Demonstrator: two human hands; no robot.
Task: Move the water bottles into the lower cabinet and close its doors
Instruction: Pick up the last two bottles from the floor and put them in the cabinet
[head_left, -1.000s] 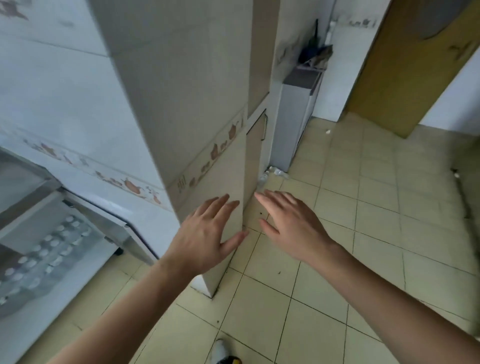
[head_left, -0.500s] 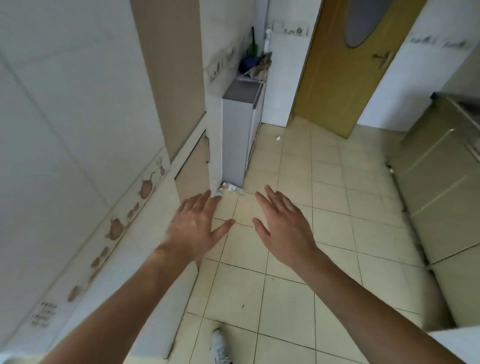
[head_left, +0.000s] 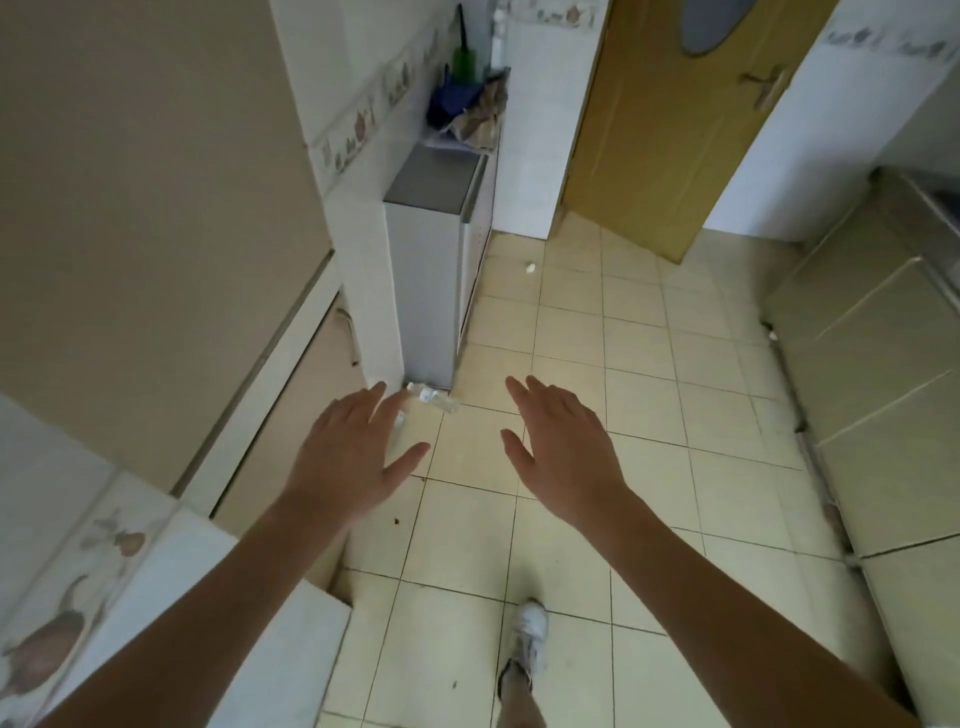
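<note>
A clear water bottle (head_left: 432, 397) is seen lying on its side on the tiled floor (head_left: 571, 467) just left of the frame's centre, at the foot of a grey cabinet (head_left: 431, 260), and another bottle, if any, is hidden by the left hand (head_left: 349, 457). The left hand and the right hand (head_left: 563, 447) are held out palm down over the floor with fingers straight and spread, nothing being held. A beige lower cabinet door (head_left: 291, 415) is seen at left, a wooden door (head_left: 675, 119) at upper right, and a white shoe (head_left: 531, 631) at the bottom.
</note>
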